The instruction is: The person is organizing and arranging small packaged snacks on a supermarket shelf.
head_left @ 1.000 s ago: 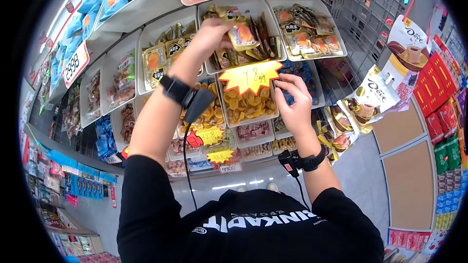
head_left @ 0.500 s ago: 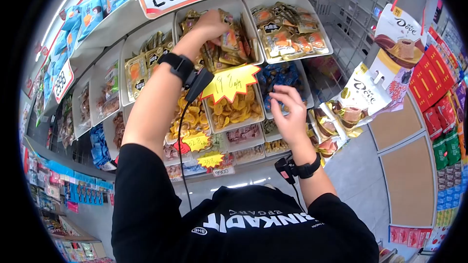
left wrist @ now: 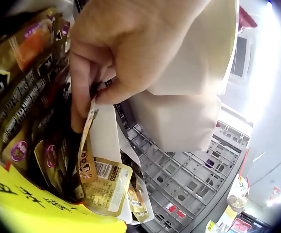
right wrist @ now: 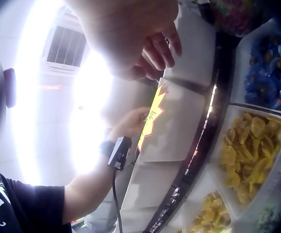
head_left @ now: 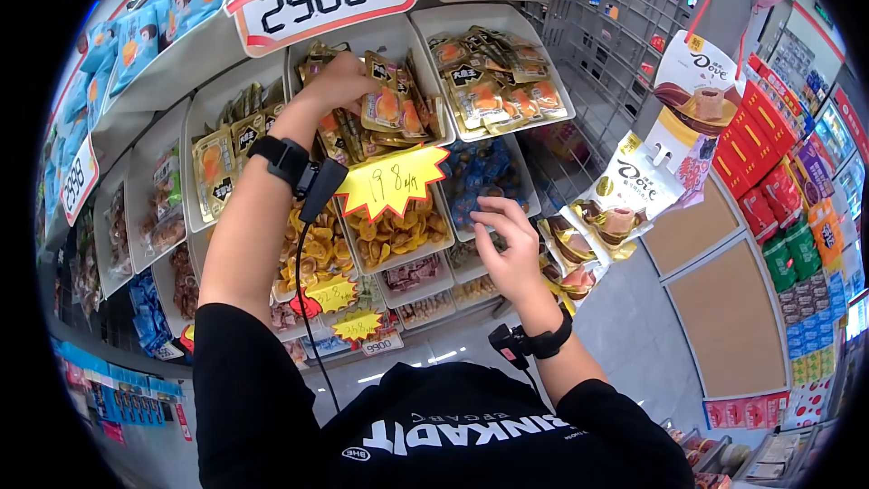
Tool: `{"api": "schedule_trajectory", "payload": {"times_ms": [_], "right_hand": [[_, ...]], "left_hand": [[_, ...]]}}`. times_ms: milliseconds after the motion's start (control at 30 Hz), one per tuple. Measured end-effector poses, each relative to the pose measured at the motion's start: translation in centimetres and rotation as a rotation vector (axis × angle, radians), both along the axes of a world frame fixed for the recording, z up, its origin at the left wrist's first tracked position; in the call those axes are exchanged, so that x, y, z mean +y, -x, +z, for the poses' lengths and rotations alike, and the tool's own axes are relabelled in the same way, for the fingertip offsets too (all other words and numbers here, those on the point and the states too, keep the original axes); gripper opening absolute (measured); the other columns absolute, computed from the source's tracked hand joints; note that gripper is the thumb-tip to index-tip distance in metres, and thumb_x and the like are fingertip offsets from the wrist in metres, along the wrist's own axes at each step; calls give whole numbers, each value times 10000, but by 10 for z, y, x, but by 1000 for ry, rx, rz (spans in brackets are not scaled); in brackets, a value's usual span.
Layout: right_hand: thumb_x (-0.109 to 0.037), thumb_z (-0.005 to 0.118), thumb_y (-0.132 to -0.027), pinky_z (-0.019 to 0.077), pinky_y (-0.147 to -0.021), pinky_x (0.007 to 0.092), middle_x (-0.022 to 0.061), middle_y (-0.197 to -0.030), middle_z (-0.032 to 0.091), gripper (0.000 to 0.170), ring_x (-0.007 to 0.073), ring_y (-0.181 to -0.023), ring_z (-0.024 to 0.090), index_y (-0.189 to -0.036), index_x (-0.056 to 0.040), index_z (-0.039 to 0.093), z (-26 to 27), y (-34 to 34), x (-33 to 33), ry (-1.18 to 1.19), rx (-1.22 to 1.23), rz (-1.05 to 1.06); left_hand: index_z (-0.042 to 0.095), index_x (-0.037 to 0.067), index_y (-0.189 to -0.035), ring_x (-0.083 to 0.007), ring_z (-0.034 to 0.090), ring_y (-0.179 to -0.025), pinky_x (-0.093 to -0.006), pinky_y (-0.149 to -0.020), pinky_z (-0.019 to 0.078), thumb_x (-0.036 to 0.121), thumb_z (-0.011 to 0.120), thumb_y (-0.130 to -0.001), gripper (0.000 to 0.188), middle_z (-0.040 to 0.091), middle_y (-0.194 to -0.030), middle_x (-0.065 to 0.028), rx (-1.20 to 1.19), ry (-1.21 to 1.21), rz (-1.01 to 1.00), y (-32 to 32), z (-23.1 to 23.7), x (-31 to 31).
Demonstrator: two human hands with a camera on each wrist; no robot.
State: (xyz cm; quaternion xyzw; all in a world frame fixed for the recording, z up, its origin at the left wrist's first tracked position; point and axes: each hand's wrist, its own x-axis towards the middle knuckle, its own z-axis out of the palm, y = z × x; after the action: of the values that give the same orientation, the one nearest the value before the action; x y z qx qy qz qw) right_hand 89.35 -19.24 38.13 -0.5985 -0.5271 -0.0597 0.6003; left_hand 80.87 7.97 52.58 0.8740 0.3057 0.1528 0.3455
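Observation:
My left hand (head_left: 342,83) is over a white bin (head_left: 398,32) of gold snack packets. In the left wrist view its thumb and fingers pinch the top edge of one gold packet (left wrist: 86,145), seen nearly edge-on. Beside it, another gold packet (left wrist: 107,187) shows its barcode side. More gold packets (left wrist: 21,97) stand in a row at the left. My right hand (head_left: 509,254) hovers in front of a bin of blue-wrapped sweets (head_left: 484,177), fingers loosely bent, with nothing in them.
A yellow star-shaped price tag (head_left: 394,183) stands at the bin's front. Below it is a bin of yellow dried slices (head_left: 398,234). A large price sign (head_left: 330,2) hangs overhead. Dove bags (head_left: 634,186) hang at the right beside a grey wire rack (head_left: 593,63).
The left hand held a packet above the bin, lowered among the packets, and now pinches one there. The head view has shifted, moving the bins left. The right hand stays loosely raised.

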Motion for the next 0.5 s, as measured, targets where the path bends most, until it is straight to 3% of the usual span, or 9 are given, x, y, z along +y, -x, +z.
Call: {"api": "schedule_trajectory", "payload": {"times_ms": [33, 67, 100, 167, 200, 233, 300, 433, 500], "right_hand": [[6, 575, -707, 441, -753, 308, 137, -963, 560, 136, 254, -863, 562, -838, 23, 606, 1, 2, -2, 25, -13, -6], [18, 566, -719, 438, -766, 299, 137, -984, 557, 140, 239, -880, 561, -853, 29, 604, 2, 3, -3, 48, -30, -12], [18, 566, -719, 438, -766, 299, 137, -984, 557, 140, 239, -880, 561, -853, 29, 604, 1, 3, -3, 51, -39, -12], [16, 564, -722, 435, -769, 299, 135, -992, 553, 139, 238, -882, 557, -854, 30, 604, -2, 5, -4, 67, -5, 2], [16, 564, -722, 435, -769, 299, 135, -992, 553, 139, 238, -882, 557, -854, 30, 604, -2, 5, -4, 72, -8, 0], [17, 562, -723, 436, -767, 298, 135, -992, 552, 139, 237, -881, 557, -854, 30, 604, -2, 6, -4, 70, -16, -7], [18, 560, -724, 437, -764, 297, 136, -992, 551, 138, 237, -880, 557, -855, 30, 604, -3, 8, -5, 72, -26, -14], [11, 566, -715, 441, -752, 305, 138, -974, 554, 134, 249, -867, 558, -842, 26, 605, -4, 11, -3, 69, -24, -24], [3, 571, -706, 443, -746, 314, 142, -959, 555, 130, 264, -865, 557, -830, 21, 606, -4, 13, -4, 74, -5, -30]], "left_hand": [[565, -94, -738, -148, 573, -607, -285, -506, 490, 151, 612, -707, 251, 547, -667, -99, 50, -60, 13, -2, 1, -2], [535, -115, -948, -191, 599, -616, -291, -510, 490, 131, 628, -670, 383, 583, -758, -157, -41, -59, 25, -6, -3, -3], [535, -115, -948, -191, 599, -616, -291, -510, 490, 131, 628, -670, 383, 583, -758, -157, -49, -55, 25, -12, -10, -1], [386, -88, -1181, -259, 619, -631, -301, -517, 499, 101, 625, -654, 609, 580, -883, -226, -127, -574, 172, -23, -21, -2], [239, -53, -1281, -309, 617, -637, -312, -504, 501, 37, 611, -640, 747, 547, -964, -266, -43, -625, 134, -27, -19, 0], [239, -53, -1281, -309, 617, -637, -312, -504, 501, 37, 611, -640, 747, 547, -964, -266, -46, -619, 132, -30, -20, 0], [337, -83, -1191, -310, 620, -633, -334, -481, 501, -23, 584, -646, 602, 550, -947, -265, 139, -323, 91, -31, 0, -32], [391, -93, -1076, -308, 616, -593, -356, -449, 490, -51, 573, -664, 453, 562, -888, -265, 199, -344, -14, -49, -10, -24], [450, -77, -913, -302, 610, -543, -354, -412, 480, -27, 587, -690, 267, 567, -838, -271, 307, -337, -30, -54, -8, -26]]}}
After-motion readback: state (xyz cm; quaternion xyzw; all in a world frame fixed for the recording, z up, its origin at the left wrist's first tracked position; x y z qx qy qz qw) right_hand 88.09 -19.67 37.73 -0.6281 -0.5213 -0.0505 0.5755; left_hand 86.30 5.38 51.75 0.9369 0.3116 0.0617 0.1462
